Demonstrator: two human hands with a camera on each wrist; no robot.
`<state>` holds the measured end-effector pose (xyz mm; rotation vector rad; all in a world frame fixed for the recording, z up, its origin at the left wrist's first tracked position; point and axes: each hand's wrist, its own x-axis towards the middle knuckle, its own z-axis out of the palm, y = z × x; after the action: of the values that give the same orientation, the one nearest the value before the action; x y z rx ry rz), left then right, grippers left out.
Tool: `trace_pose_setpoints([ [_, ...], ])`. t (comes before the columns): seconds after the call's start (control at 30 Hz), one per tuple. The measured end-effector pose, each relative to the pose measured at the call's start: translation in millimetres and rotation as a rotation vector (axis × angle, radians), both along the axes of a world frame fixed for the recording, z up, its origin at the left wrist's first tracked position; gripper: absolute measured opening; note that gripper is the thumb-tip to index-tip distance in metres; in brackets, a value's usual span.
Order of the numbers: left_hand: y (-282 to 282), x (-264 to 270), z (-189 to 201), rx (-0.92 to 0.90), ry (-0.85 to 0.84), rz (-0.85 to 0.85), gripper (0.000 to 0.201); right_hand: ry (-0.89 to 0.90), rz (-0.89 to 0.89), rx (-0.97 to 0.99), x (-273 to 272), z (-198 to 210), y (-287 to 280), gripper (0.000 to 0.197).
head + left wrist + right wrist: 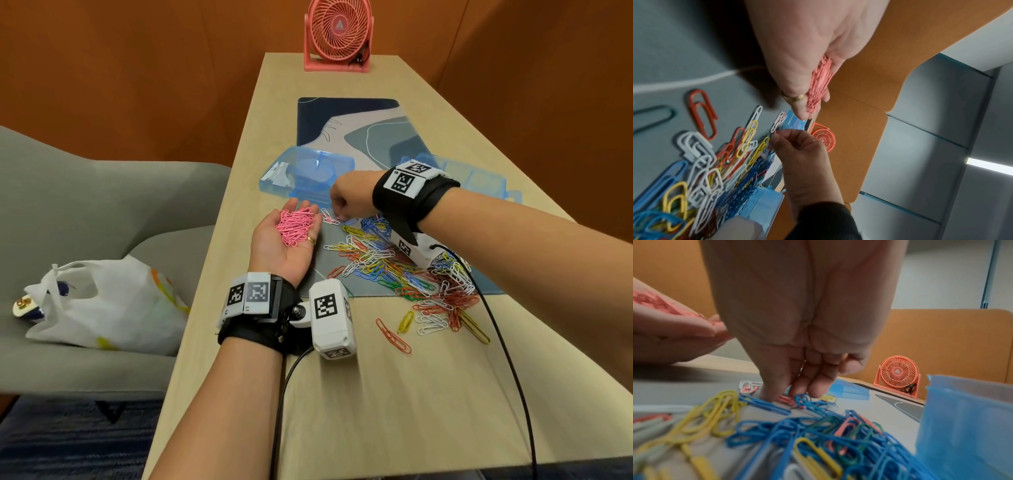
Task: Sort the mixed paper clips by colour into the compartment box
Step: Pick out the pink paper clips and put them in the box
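Observation:
My left hand (274, 245) lies palm up over the table's left side, and a heap of pink clips (295, 226) rests in the palm, also seen as pink clips (819, 84) in the left wrist view. My right hand (339, 216) reaches down just right of it, fingers curled. Its fingertips (774, 395) pinch a pink clip (786, 400) lying on the mat. The mixed clip pile (394, 263) spreads below my right wrist. The blue compartment box (479, 178) stands behind that wrist, empty where it shows.
A second blue translucent case (308, 171) lies on the patterned mat (359, 130) beyond my hands. A pink fan (337, 34) stands at the table's far end. Stray clips (394, 334) lie on bare wood. A white bag (102, 308) sits on the grey sofa at left.

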<state>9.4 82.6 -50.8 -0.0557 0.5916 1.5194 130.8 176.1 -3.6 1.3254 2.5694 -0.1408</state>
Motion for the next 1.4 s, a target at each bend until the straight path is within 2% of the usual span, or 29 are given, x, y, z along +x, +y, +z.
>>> trace_pose_setpoints([
  [0.17,-0.3,-0.2,-0.7,0.006,0.002,-0.003,0.035,0.066,-0.037,-0.023,3.7,-1.1,-0.4,0.016],
  [0.37,0.7,-0.9,-1.7,0.007,-0.003,0.002,0.036,0.061,-0.033,-0.02,5.4,-2.5,-3.3,0.016],
  [0.57,0.6,-0.2,-2.2,-0.001,0.005,0.003,0.035,0.155,-0.133,0.023,16.1,-2.4,-0.2,0.016],
  [0.8,0.5,0.7,-2.2,0.002,0.008,0.001,0.035,0.148,-0.125,0.004,18.0,-1.6,-0.8,0.009],
  [1.0,-0.5,1.7,-1.7,0.007,0.007,-0.005,0.034,0.076,-0.114,-0.004,12.8,-6.4,-2.9,0.014],
  [1.17,-0.4,1.6,-0.6,0.006,0.003,-0.007,0.035,0.098,-0.108,-0.018,13.1,-5.4,-7.0,0.015],
  [1.3,-0.8,1.7,-0.4,0.002,0.007,-0.013,0.035,0.171,-0.115,-0.043,16.4,-2.9,-9.9,0.011],
  [1.4,0.0,1.9,-0.5,-0.007,0.016,-0.01,0.035,0.344,-0.144,-0.046,18.0,10.9,-14.0,0.015],
])
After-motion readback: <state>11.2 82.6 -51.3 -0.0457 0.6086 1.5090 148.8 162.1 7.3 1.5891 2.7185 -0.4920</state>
